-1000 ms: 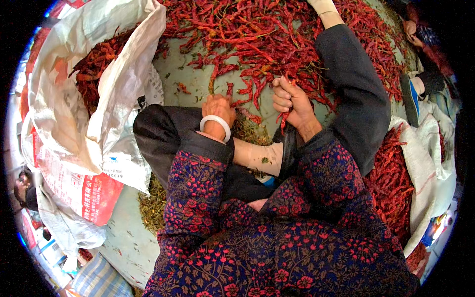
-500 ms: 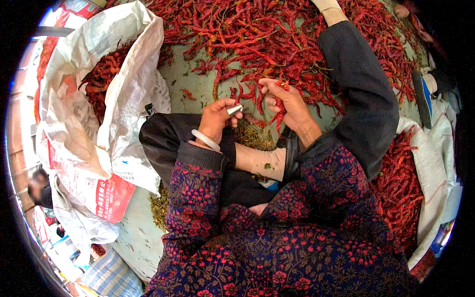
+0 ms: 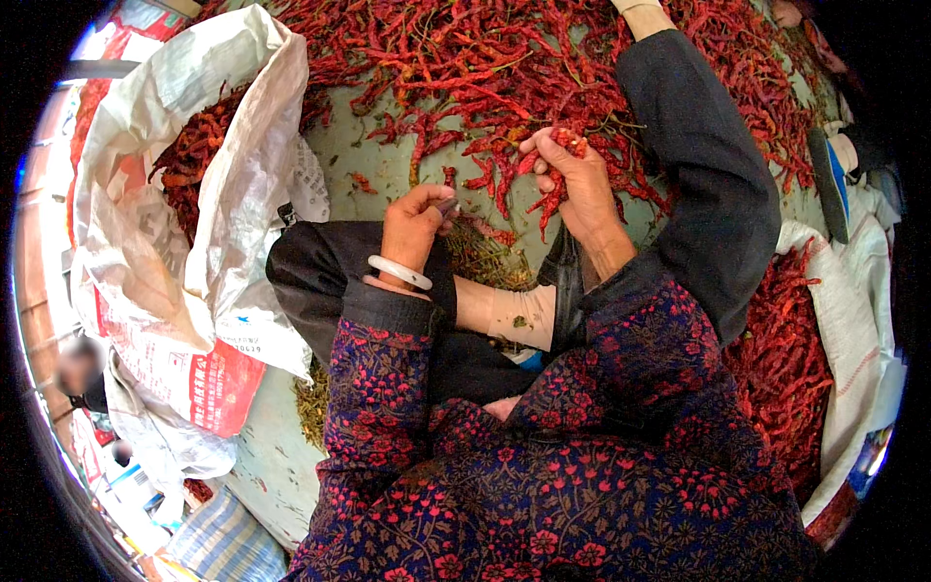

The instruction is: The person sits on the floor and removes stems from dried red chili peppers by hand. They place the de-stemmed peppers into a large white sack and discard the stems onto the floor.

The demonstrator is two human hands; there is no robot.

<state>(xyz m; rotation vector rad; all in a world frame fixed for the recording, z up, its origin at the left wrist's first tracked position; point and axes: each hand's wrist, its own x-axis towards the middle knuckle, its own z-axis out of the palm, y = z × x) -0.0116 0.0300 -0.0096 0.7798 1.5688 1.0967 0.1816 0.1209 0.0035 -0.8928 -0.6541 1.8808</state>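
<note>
My left hand (image 3: 412, 231), with a white bangle (image 3: 400, 273) at its wrist, has its fingers closed. A short metal tube (image 3: 445, 207) sits at its thumb and fingertips; whether it is worn or pinched I cannot tell. Just beyond these fingertips is a small dried chili (image 3: 449, 176). To the right, my right hand (image 3: 582, 189) is closed around several dried red chilies (image 3: 552, 202), their tips poking out between and below the fingers. Both hands are raised over my crossed legs, near the edge of a wide heap of dried red chilies (image 3: 465, 73).
A white woven sack (image 3: 257, 145) with chilies inside stands open at my left. On my right, another white sack (image 3: 849, 339) holds more red chilies. Stems and bits (image 3: 485, 257) lie by my ankle. Another person's blue-edged shoe (image 3: 834, 189) shows at the far right.
My left hand has shifted slightly left and turned, so the metal tube looks darker. A chili by its fingertips no longer shows there. My right hand has risen slightly and closed further around its chilies.
</note>
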